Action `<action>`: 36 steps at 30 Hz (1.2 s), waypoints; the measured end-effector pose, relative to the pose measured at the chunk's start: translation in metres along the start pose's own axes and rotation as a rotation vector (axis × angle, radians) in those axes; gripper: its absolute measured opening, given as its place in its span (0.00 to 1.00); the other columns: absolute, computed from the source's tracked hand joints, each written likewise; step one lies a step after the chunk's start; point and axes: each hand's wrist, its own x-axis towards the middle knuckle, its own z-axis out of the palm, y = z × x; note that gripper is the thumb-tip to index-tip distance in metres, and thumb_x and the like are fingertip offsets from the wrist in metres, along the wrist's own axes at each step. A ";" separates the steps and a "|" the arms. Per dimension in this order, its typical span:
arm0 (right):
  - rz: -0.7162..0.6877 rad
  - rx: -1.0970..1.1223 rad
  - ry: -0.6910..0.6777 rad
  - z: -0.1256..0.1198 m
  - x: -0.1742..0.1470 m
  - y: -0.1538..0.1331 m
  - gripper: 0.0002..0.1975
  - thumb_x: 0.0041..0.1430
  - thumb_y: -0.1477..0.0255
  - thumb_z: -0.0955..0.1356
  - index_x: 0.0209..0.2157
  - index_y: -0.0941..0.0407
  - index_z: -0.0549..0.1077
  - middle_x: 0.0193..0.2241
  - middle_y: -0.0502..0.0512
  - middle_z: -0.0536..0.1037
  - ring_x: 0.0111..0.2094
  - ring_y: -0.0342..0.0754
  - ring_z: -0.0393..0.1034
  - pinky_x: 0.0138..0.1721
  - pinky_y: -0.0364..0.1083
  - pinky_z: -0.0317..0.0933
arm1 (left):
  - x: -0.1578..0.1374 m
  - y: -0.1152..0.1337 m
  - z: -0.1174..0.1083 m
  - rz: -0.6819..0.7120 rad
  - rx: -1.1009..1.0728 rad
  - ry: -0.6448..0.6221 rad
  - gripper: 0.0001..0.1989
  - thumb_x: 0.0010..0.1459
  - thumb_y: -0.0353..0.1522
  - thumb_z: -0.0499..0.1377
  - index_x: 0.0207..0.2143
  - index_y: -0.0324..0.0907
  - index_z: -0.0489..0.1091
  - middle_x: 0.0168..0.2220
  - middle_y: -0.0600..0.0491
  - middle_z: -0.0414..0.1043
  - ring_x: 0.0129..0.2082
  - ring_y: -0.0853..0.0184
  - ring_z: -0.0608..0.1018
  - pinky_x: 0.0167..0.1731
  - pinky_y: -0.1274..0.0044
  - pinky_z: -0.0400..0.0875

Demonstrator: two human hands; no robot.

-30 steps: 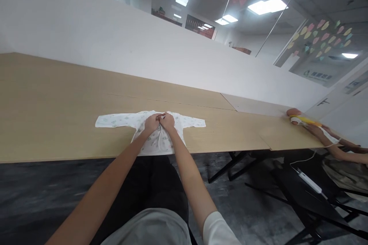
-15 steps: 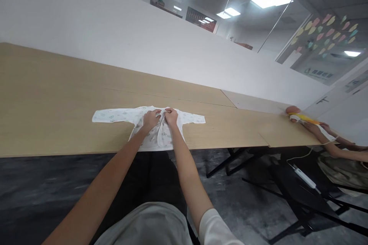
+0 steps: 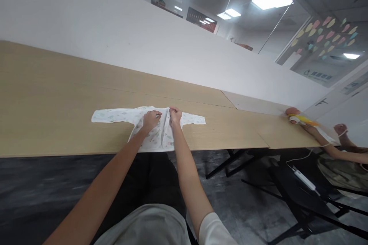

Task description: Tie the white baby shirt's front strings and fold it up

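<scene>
Far left: bare stretch of the counter [image 3: 57,122], light wood-toned, set against a white wall [image 3: 129,46]. The white garment [image 3: 153,139] lies on the counter at its near edge, in front of the person, sleeves spread to both sides; small print, motifs too small to identify. The left hand [image 3: 151,120] rests on the garment's upper front, grip narrow, thumb and forefinger close together; cannot tell whether cloth is pinched between them. Just beside it, the right hand [image 3: 175,115] has its grip closed on the edge of the front opening, near the neckline.

Farther right: a white power strip [image 3: 304,180] on a black chair [image 3: 281,180], any label too small to read. On the counter's far right end, yellow cloth [image 3: 303,118] near a co-worker's hand [image 3: 310,128]; the co-worker's other hand [image 3: 340,129] is raised. Above, heart-shaped notes [image 3: 320,38] on glass. Below these, a line of lettering [image 3: 321,74] beside a logo, too blurred to read. Door sign [image 3: 355,83], far right: also illegible.
</scene>
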 end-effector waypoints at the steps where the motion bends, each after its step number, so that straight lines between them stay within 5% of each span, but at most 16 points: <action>1: -0.015 -0.028 -0.018 0.000 -0.002 0.000 0.15 0.48 0.78 0.64 0.37 0.60 0.78 0.33 0.56 0.82 0.33 0.47 0.76 0.38 0.43 0.70 | 0.000 0.000 0.000 -0.003 -0.003 0.003 0.16 0.59 0.30 0.54 0.43 0.44 0.81 0.48 0.49 0.80 0.51 0.55 0.77 0.54 0.67 0.68; 9: -0.270 -0.379 -0.249 0.004 -0.017 -0.002 0.13 0.50 0.81 0.66 0.35 0.55 0.77 0.32 0.50 0.81 0.36 0.46 0.76 0.46 0.44 0.69 | 0.000 0.001 -0.001 -0.043 -0.080 0.010 0.19 0.61 0.30 0.51 0.47 0.43 0.79 0.49 0.47 0.79 0.49 0.58 0.79 0.51 0.71 0.69; 24: -0.268 -0.436 -0.260 0.000 -0.024 -0.013 0.15 0.51 0.83 0.64 0.36 0.56 0.78 0.32 0.51 0.82 0.36 0.45 0.77 0.44 0.42 0.69 | 0.000 0.010 -0.006 -0.144 -0.052 -0.023 0.19 0.59 0.31 0.52 0.49 0.45 0.77 0.47 0.50 0.81 0.48 0.61 0.79 0.49 0.74 0.69; 36: -0.260 -0.275 -0.257 -0.001 -0.030 -0.016 0.13 0.49 0.82 0.64 0.32 0.54 0.77 0.29 0.49 0.81 0.34 0.46 0.76 0.42 0.43 0.69 | 0.000 0.006 -0.004 -0.161 -0.109 0.016 0.16 0.60 0.31 0.52 0.46 0.46 0.76 0.45 0.52 0.81 0.44 0.63 0.80 0.44 0.76 0.70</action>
